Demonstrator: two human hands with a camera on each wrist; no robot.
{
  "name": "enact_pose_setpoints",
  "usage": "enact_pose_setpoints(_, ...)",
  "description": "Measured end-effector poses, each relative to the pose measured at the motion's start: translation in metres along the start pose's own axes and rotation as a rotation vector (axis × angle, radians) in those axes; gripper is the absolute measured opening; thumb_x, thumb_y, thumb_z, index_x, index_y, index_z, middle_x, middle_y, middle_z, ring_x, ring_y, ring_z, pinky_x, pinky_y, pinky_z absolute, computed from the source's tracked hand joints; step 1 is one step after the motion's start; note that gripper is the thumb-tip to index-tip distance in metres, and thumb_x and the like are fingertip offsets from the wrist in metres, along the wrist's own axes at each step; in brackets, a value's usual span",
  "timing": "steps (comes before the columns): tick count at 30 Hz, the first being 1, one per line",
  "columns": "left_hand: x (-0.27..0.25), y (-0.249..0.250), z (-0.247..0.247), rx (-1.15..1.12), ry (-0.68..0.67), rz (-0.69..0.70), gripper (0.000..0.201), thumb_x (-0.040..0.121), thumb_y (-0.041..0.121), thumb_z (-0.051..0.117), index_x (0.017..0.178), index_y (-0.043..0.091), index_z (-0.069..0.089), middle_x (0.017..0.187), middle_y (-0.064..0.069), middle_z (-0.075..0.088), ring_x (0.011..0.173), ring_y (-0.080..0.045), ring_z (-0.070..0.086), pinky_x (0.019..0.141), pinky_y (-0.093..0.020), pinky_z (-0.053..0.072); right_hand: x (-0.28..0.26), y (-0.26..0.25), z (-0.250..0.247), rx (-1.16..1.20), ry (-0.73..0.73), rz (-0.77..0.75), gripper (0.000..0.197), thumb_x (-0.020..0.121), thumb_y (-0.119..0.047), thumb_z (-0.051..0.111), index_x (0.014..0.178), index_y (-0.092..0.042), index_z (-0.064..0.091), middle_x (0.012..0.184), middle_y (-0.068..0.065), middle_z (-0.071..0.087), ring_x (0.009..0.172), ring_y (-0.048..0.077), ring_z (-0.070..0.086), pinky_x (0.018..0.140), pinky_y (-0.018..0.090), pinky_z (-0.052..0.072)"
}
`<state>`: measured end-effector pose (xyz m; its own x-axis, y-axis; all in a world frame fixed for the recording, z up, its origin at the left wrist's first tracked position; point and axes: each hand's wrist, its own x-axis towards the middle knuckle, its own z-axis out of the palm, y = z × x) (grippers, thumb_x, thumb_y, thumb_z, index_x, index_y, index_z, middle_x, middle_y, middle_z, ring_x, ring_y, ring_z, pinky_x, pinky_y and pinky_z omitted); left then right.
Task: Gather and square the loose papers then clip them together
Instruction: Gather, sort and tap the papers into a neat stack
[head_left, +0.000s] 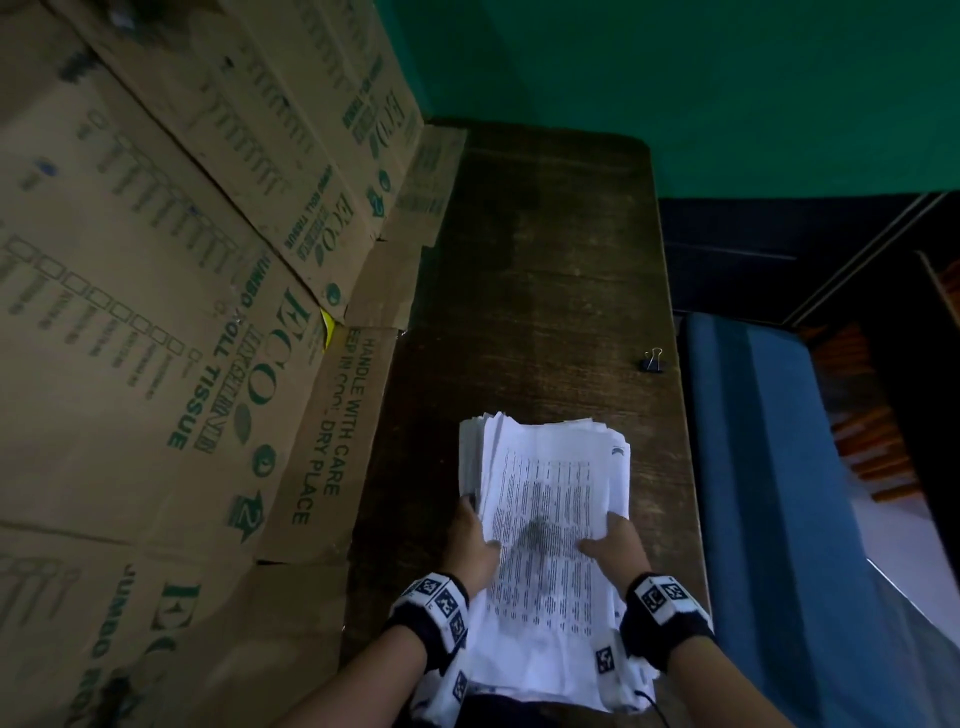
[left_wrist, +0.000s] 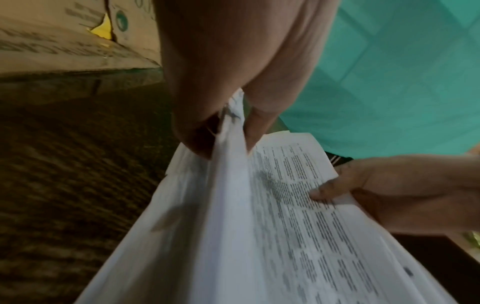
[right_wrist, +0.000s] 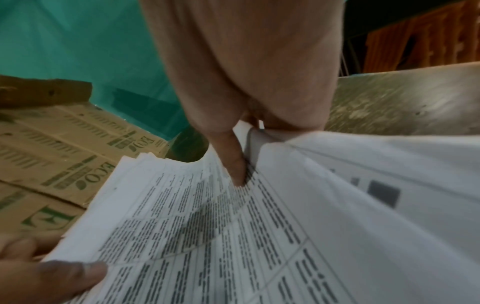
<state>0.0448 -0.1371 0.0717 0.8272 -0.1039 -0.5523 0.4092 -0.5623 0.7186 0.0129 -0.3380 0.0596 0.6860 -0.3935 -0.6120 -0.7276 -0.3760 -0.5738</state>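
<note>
A thick stack of printed white papers (head_left: 545, 525) is held over the near end of a dark wooden table (head_left: 545, 291), its far edges uneven and fanned. My left hand (head_left: 474, 540) grips the stack's left edge, thumb on the top sheet and fingers underneath. My right hand (head_left: 615, 545) grips the right edge the same way. The left wrist view shows the papers (left_wrist: 259, 226) pinched by the left hand (left_wrist: 226, 115). The right wrist view shows the right hand (right_wrist: 246, 133), thumb on the printed papers (right_wrist: 233, 236). A small black binder clip (head_left: 653, 360) lies near the table's right edge, beyond the stack.
Flattened and stacked cardboard boxes (head_left: 171, 312) printed with green lettering line the whole left side of the table. A green wall (head_left: 675, 67) stands behind it. A blue cushioned seat (head_left: 769, 467) sits right of the table edge.
</note>
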Motion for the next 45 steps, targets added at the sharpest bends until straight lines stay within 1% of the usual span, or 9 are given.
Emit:
enact_pose_setpoints(4,0.001,0.004,-0.011,-0.145,-0.137,0.014,0.058,0.083,-0.008,0.056,0.136,0.013,0.043,0.128,-0.007,0.058,0.115,-0.022,0.058,0.098,-0.033,0.049,0.0,0.007,-0.005,0.054,0.005,-0.049,0.037,0.074,-0.004,0.078,0.106,-0.002,0.06,0.111,0.022,0.066,0.092,0.029,0.065,0.087,0.049,0.054)
enact_pose_setpoints(9,-0.005,-0.001,-0.026,-0.397,-0.116,-0.024,0.057,0.082,-0.016,0.056,0.129,0.014,0.05,0.118,-0.007,0.065,0.11,-0.024,0.062,0.099,-0.044,0.049,-0.002,0.014,-0.033,0.207,0.191,0.043,0.112,0.052,-0.028,0.095,0.141,-0.013,0.029,0.146,0.023,0.033,0.137,0.04,0.031,0.109,0.058,0.031)
enact_pose_setpoints(16,-0.015,0.018,-0.033,-0.512,-0.06,0.063,0.05,0.078,-0.005,0.069,0.122,0.013,0.054,0.121,-0.009,0.065,0.113,-0.025,0.062,0.104,-0.05,0.044,-0.047,-0.017,-0.058,0.634,-0.086,-0.357,0.037,0.078,-0.018,0.078,0.111,-0.007,0.066,0.103,0.006,0.075,0.099,0.027,0.07,0.079,0.034,0.059)
enact_pose_setpoints(22,-0.037,0.086,-0.051,-0.528,0.15,0.41,0.037,0.081,-0.008,0.066,0.112,0.009,0.056,0.1,0.016,0.062,0.086,0.02,0.06,0.073,0.001,0.045,-0.075,-0.067,-0.087,0.787,0.238,-0.516,0.01,0.083,0.004,0.068,0.093,0.006,0.069,0.084,0.001,0.077,0.075,0.012,0.072,0.065,0.027,0.058)
enact_pose_setpoints(25,-0.039,0.096,-0.065,-0.545,0.145,0.544,0.041,0.077,-0.003,0.073,0.114,-0.004,0.055,0.108,-0.002,0.064,0.09,0.013,0.063,0.074,-0.008,0.051,-0.079,-0.073,-0.105,0.655,0.313,-0.609,0.009,0.081,0.004,0.07,0.09,0.006,0.068,0.072,-0.016,0.074,0.066,-0.004,0.065,0.061,0.016,0.052)
enact_pose_setpoints(27,-0.041,0.102,-0.073,-0.51,0.093,0.574,0.059,0.07,0.022,0.083,0.116,-0.001,0.053,0.11,-0.004,0.062,0.094,0.01,0.062,0.079,-0.015,0.051,-0.08,-0.074,-0.113,0.62,0.301,-0.649,0.027,0.08,0.014,0.065,0.105,0.004,0.063,0.086,-0.008,0.075,0.08,0.004,0.068,0.072,0.026,0.055)
enact_pose_setpoints(31,-0.039,0.11,-0.091,-0.572,0.009,0.695,0.063,0.065,0.008,0.081,0.117,0.014,0.047,0.114,-0.015,0.058,0.106,-0.02,0.061,0.087,-0.028,0.052,-0.077,-0.069,-0.125,0.749,0.23,-0.775,0.064,0.075,0.024,0.057,0.129,-0.008,0.046,0.112,0.012,0.066,0.099,0.023,0.064,0.085,0.03,0.054)
enact_pose_setpoints(39,-0.027,0.134,-0.082,-0.496,-0.084,0.591,0.032,0.081,-0.011,0.062,0.103,0.011,0.056,0.095,0.006,0.066,0.093,-0.012,0.065,0.081,-0.032,0.054,-0.065,-0.078,-0.117,0.728,0.241,-0.649,0.031,0.084,0.018,0.051,0.098,-0.007,0.063,0.094,0.009,0.067,0.085,0.011,0.066,0.079,0.034,0.052)
enact_pose_setpoints(45,-0.028,0.138,-0.065,-0.544,-0.076,0.468,0.023,0.081,-0.003,0.068,0.095,0.015,0.064,0.096,-0.004,0.07,0.09,-0.015,0.069,0.074,-0.026,0.056,-0.058,-0.082,-0.11,0.583,0.257,-0.63,0.023,0.092,0.009,0.049,0.107,-0.001,0.063,0.1,0.006,0.068,0.087,0.004,0.066,0.082,0.029,0.057)
